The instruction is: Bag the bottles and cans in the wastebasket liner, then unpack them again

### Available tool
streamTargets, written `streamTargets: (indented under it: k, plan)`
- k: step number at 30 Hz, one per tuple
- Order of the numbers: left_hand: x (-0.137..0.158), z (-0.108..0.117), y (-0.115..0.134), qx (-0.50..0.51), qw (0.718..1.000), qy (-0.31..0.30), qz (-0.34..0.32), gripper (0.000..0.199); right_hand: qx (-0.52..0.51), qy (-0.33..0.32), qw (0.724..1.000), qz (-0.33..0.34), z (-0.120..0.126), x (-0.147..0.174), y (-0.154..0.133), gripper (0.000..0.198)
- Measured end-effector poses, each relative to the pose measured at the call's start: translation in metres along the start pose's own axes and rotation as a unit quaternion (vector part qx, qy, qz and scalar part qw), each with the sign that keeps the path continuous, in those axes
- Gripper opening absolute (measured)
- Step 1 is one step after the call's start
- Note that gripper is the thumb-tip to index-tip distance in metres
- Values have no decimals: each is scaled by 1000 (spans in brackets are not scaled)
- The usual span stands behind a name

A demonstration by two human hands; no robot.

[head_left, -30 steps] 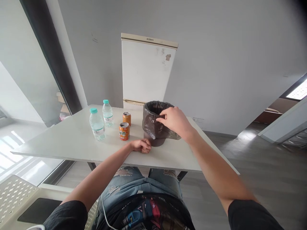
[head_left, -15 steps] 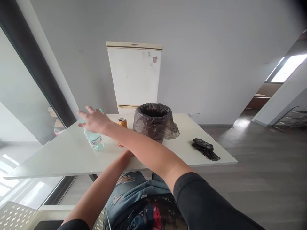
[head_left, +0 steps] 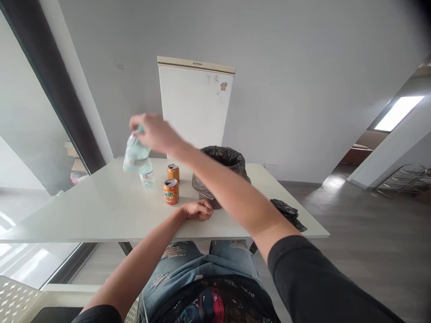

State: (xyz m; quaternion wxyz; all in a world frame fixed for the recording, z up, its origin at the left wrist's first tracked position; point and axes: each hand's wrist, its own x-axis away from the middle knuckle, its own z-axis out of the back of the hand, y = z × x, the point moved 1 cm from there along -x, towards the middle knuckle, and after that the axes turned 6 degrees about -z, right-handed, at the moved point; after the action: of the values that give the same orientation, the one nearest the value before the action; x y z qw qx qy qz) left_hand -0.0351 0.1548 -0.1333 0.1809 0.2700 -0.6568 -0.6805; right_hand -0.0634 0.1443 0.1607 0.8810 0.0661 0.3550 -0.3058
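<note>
My right hand (head_left: 153, 132) reaches across to the left and grips a clear plastic bottle (head_left: 136, 152) at its green cap. The bottle hangs tilted above the table, blurred by motion. Just behind it stands a second plastic bottle (head_left: 147, 176) with a white label. My left hand (head_left: 199, 210) rests on the table as a closed fist, close to the base of a bin (head_left: 217, 204) lined with a dark bag (head_left: 243, 158). To the left of the bin are two orange drink cans, one nearer (head_left: 171, 193) and one farther (head_left: 173, 172). My right forearm hides part of the bin.
A crumpled black plastic bag (head_left: 290, 215) lies at the right end of the white table (head_left: 101, 211). Behind the table, a white fridge (head_left: 195, 103) stands against the grey wall. A perforated chair (head_left: 20, 296) is at the lower left.
My right hand has closed on the bottle and lifted it off the table. The second bottle and the nearer can have come into clearer view. My left fist now shows by the bin.
</note>
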Motion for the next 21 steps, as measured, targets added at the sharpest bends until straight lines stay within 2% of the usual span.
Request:
streamTargets:
  k: [3, 5, 7, 9, 11, 13, 17, 21]
  plan:
    - [-2, -1, 1, 57, 996, -62, 30, 64, 48, 6, 998, 31, 102, 0, 31, 15]
    - [-2, -3, 4, 89, 991, -89, 43, 66, 103, 7, 994, -43, 153, 8, 55, 12]
    - [-1, -4, 7, 101, 990, -94, 42, 65, 133, -11, 984, -117, 185, 19, 77, 19]
    - [-1, -5, 8, 103, 989, -96, 40, 65, 154, -62, 972, -166, 199, 29, 97, 23]
    - [-1, -5, 8, 104, 989, -98, 40, 65, 165, -129, 957, -202, 198, 35, 116, 28]
    - [-1, -5, 7, 106, 989, -99, 41, 65, 160, -189, 942, -226, 185, 36, 132, 34]
    - [-1, -4, 6, 106, 988, -98, 46, 65, 119, -270, 926, -234, 138, 34, 159, 43]
    - [-1, -3, 6, 101, 988, -104, 48, 66, 110, -341, 912, -202, 85, 38, 179, 41]
